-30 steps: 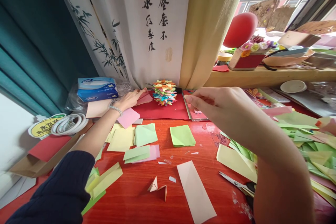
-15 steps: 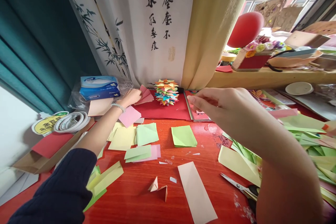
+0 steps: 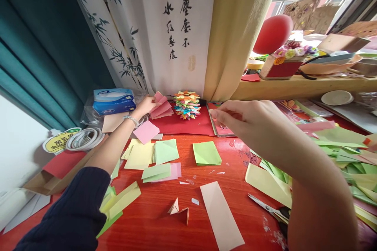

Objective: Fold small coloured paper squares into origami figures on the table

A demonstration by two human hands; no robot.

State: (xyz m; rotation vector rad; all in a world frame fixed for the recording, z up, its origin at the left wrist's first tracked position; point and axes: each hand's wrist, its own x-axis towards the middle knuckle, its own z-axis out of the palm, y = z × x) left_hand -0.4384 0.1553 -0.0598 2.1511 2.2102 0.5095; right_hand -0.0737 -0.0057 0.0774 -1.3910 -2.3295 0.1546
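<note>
At the back of the red table my left hand grips the edge of some pink paper sheets, which are fanned out beside a colourful folded-paper ornament. Raised on the right, my right hand has thumb and fingers pinched together; whatever may be between them is hidden. Below my left wrist lies a light pink square. Stacks of yellow paper, mint paper and green paper sit mid-table. Nearer me are a small folded paper piece and a pale strip.
Scissors lie at the right by a heap of green paper strips. At the left stand a blue tissue pack, white tape rolls and a cardboard box. A window sill holds a balloon and flowers.
The pink sheets by my left hand are spread a little more, with one edge lifted higher. My right hand keeps its pinched pose. The view has shifted slightly.
</note>
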